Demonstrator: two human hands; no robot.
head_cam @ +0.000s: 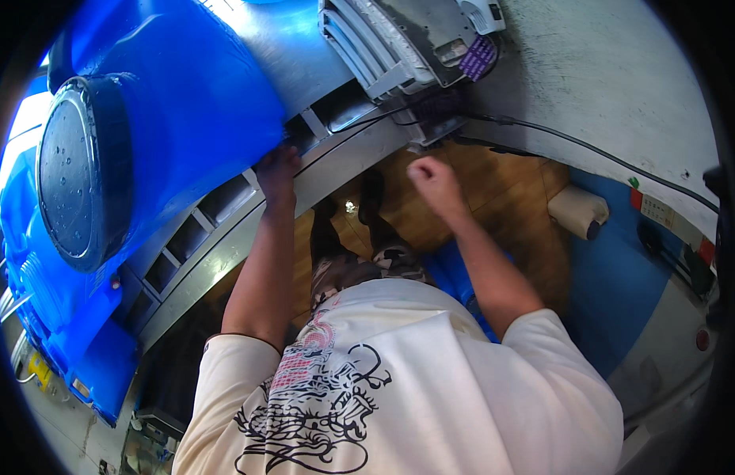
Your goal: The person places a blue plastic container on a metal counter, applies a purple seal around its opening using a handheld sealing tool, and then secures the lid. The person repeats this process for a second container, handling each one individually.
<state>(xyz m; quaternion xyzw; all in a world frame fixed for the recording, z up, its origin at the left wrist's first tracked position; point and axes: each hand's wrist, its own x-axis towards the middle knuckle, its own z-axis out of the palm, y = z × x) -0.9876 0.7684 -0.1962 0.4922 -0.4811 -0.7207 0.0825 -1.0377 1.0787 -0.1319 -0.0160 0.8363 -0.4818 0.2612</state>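
Observation:
A large blue plastic drum (pixel 195 113) lies tilted at the upper left, its dark round screw lid (pixel 67 184) beaded with water drops. My left hand (pixel 278 169) is at the drum's lower right edge, above a metal frame (pixel 355 145) with slotted openings. It lies in shadow, and whether its fingers grip the drum is hidden. Out over the floor, apart from the frame, my right hand (pixel 437 184) has its fingers curled in. Nothing shows inside it.
A metal-cased appliance (pixel 397 47) stands against the white wall (pixel 611 77). From it a black cable (pixel 581 142) runs right. A beige roll (pixel 575 211) rests near the blue lower wall (pixel 617 279). More blue plastic containers (pixel 58 297) crowd the left side.

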